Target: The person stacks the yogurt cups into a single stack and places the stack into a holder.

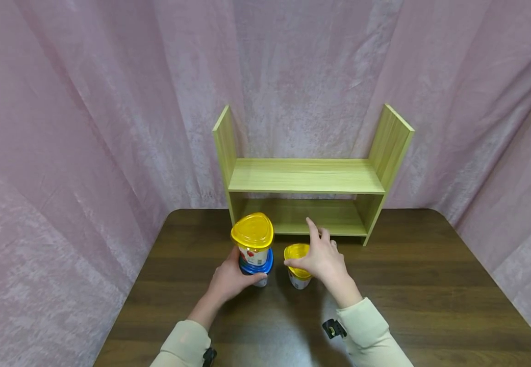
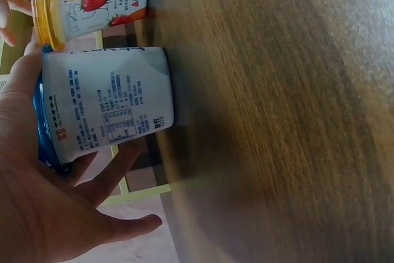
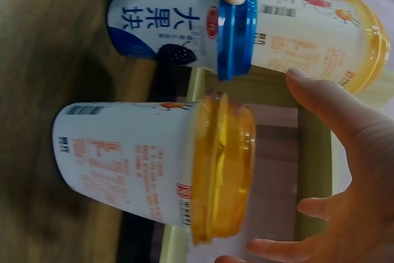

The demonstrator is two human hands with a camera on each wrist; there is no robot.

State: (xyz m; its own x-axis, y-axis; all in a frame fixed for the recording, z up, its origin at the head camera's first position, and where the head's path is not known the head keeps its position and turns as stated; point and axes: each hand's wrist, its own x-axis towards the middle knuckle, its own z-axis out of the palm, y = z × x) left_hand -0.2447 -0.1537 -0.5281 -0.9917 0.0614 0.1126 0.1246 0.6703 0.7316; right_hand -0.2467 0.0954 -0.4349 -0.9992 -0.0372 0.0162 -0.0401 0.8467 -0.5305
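Observation:
A yogurt cup with a blue lid (image 2: pixel 111 97) stands on the table, with a blackberry printed on its side. My left hand (image 1: pixel 228 281) holds it around the lid, thumb on the near side. Stacked on that lid is a yogurt cup with a yellow lid (image 1: pixel 253 232), strawberries showing on its wall. To the right, a second yellow-lidded yogurt cup (image 3: pixel 123 158) stands upright on the table. Over and beside it, my right hand (image 1: pixel 326 259) has its thumb and fingers spread wide, with a gap around the lid in the right wrist view.
Behind the cups stands a light wooden two-tier shelf (image 1: pixel 308 176) with raised side panels. The dark wooden table (image 1: pixel 430 295) extends to both sides. A pink curtain (image 1: pixel 311 76) hangs behind and around it.

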